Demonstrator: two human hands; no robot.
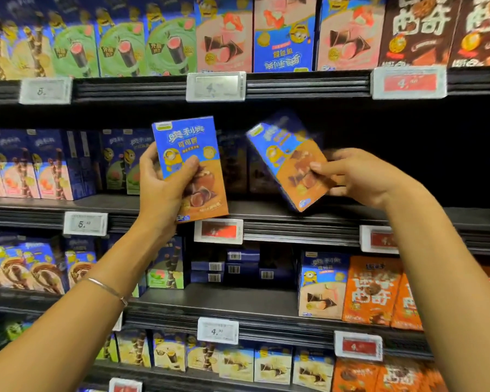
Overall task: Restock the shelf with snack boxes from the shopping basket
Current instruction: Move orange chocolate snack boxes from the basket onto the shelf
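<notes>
My left hand (pixel 160 190) grips a blue and orange snack box (pixel 201 190), upright, in front of the middle shelf (pixel 280 219). My right hand (pixel 359 179) pinches a second box of the same kind (pixel 286 154), tilted to the left and blurred, over the same shelf's dark gap. Its lower corner is close to the shelf edge; whether it touches I cannot tell. The shopping basket is out of view.
Snack boxes fill the top shelf (pixel 294 83) and the middle shelf's left part (pixel 54 165). The right of the middle shelf (pixel 422 154) is dark. Price tags (pixel 218 231) line the shelf edges. Below are flat blue boxes (pixel 229 267) and orange boxes (pixel 374 290).
</notes>
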